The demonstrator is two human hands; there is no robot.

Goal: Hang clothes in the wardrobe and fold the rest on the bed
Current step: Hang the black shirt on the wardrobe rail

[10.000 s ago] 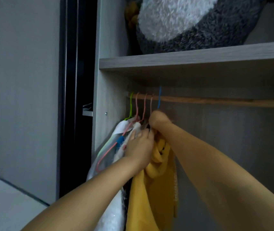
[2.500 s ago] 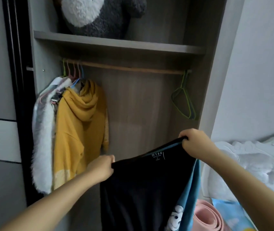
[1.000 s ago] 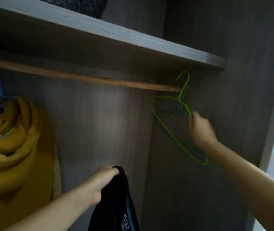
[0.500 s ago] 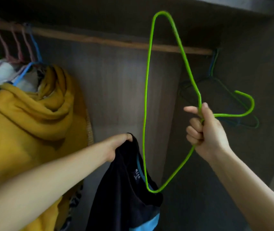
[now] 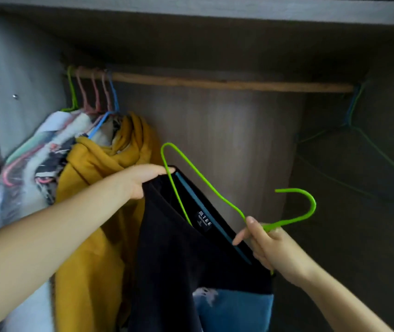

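Right hand (image 5: pixel 269 245) grips green hanger (image 5: pixel 203 180), left hand (image 5: pixel 143 180) pinches black shirt (image 5: pixel 179 259); yellow hoodie (image 5: pixel 95 224) hangs beside.

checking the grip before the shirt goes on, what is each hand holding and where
Left hand holds the black t-shirt at one end of its neckline. Right hand grips the green hanger at the base of its hook.

left hand (image 5: pixel 143 182): arm reaching forward, fingers extended, pinching black shirt (image 5: pixel 179 259) collar | right hand (image 5: pixel 266 243): lower and to the right, fingers curled round green hanger (image 5: pixel 205 183) neck, forefinger extended
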